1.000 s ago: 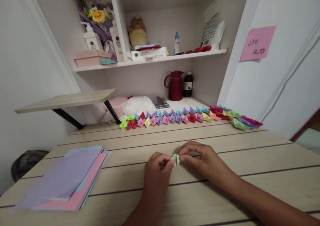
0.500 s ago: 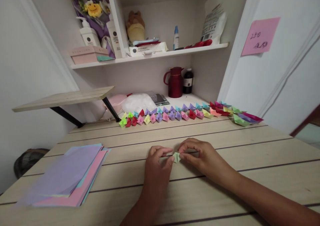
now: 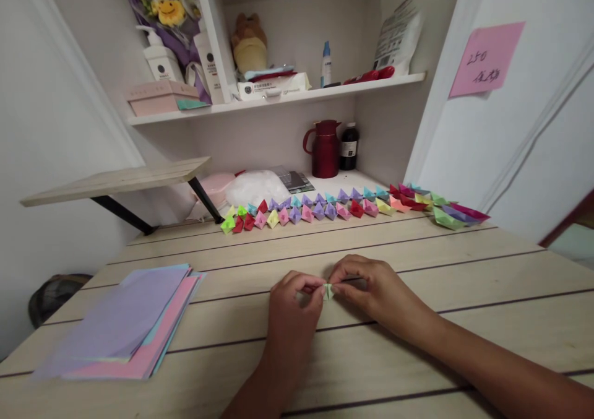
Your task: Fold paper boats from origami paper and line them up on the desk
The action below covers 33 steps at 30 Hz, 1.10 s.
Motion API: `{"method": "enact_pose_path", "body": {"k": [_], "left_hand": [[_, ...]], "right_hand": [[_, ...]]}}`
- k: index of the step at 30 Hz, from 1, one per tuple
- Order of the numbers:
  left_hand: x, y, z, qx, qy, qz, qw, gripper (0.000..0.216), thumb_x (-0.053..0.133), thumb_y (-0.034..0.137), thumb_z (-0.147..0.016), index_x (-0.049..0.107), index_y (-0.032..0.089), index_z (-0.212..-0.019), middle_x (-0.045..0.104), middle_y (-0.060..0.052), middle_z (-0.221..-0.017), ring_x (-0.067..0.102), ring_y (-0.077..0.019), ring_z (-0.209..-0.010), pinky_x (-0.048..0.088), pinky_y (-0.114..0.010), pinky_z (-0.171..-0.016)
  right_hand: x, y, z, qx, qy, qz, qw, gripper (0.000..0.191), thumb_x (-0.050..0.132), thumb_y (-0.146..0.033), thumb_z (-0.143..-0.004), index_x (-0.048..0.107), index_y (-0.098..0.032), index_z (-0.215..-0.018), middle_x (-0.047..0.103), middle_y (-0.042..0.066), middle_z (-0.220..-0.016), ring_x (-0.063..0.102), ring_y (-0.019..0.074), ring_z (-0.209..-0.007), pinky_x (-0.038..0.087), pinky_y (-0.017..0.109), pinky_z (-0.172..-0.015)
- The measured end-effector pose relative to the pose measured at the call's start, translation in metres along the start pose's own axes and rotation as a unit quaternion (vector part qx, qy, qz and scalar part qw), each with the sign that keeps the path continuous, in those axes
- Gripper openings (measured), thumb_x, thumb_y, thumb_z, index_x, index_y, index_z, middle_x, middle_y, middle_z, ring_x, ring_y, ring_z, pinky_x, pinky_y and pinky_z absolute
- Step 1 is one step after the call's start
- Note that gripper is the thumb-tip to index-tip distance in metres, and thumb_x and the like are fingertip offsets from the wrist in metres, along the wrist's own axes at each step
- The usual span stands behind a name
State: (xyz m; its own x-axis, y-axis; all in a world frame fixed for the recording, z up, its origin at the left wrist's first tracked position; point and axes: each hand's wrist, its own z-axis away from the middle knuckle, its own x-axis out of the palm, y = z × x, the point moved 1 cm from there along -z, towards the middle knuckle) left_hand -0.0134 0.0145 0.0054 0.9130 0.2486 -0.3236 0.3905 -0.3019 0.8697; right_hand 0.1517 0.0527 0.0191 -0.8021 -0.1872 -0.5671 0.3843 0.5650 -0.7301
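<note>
A small piece of folded pale green paper (image 3: 328, 291) is held between my two hands, low over the middle of the table. My left hand (image 3: 297, 301) pinches its left edge between thumb and index finger. On the other side, my right hand (image 3: 369, 283) grips the right edge with thumb and fingertips. A crease runs down the paper's middle; the fingers cover its outer edges. Beyond my hands, rows of colourful folded paper boats (image 3: 320, 211) stretch along the back of the table.
A stack of coloured paper sheets (image 3: 134, 320) lies on the left of the slatted table (image 3: 223, 357). A raised wooden shelf (image 3: 116, 181) on black legs stands behind it. At the back are a red jug (image 3: 325, 150) and a dark bottle (image 3: 349, 148).
My left thumb and index finger have closed together on the green paper's left edge. The right hand stays nearly still. The camera view has shifted slightly.
</note>
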Motion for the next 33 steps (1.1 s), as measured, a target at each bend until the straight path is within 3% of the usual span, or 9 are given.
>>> {"method": "enact_pose_path", "body": {"k": [11,20,27,33], "left_hand": [[0.003,-0.003,0.001,0.021,0.037,-0.071,0.997,0.012,0.060,0.013,-0.070,0.065,0.021,-0.063,0.064,0.001,-0.066,0.060,-0.0151,-0.064,0.044,-0.026,-0.064],[0.005,0.000,0.005,0.085,0.032,-0.164,0.982,0.014,0.061,0.013,-0.071,0.063,0.022,-0.061,0.063,0.002,-0.064,0.058,-0.0151,-0.065,0.041,-0.031,-0.074],[0.006,0.002,0.006,0.104,0.036,-0.186,0.976,0.015,0.060,0.010,-0.072,0.062,0.022,-0.062,0.063,0.003,-0.065,0.058,-0.0138,-0.065,0.040,-0.031,-0.076],[0.008,0.001,0.006,0.105,0.057,-0.188,0.975,0.015,0.060,0.009,-0.070,0.062,0.020,-0.060,0.061,0.003,-0.062,0.058,-0.0124,-0.062,0.041,-0.028,-0.071]], "right_hand": [[0.001,-0.003,0.001,-0.004,0.013,-0.029,0.999,0.008,0.061,-0.016,-0.079,0.066,-0.022,-0.079,0.068,0.003,-0.085,0.062,0.0198,-0.082,0.047,0.030,-0.074],[0.002,-0.008,0.003,-0.021,0.005,-0.005,1.000,0.006,0.064,-0.017,-0.080,0.066,-0.022,-0.081,0.069,0.002,-0.086,0.061,0.0192,-0.085,0.046,0.030,-0.076],[0.000,-0.010,0.003,-0.048,-0.004,0.068,0.997,0.009,0.057,-0.016,-0.084,0.063,-0.021,-0.079,0.068,0.002,-0.082,0.060,0.0194,-0.082,0.042,0.033,-0.077],[0.001,-0.011,0.002,-0.024,-0.005,0.039,0.999,0.012,0.056,-0.011,-0.082,0.063,-0.020,-0.080,0.066,0.002,-0.081,0.059,0.0191,-0.080,0.043,0.031,-0.074]]}}
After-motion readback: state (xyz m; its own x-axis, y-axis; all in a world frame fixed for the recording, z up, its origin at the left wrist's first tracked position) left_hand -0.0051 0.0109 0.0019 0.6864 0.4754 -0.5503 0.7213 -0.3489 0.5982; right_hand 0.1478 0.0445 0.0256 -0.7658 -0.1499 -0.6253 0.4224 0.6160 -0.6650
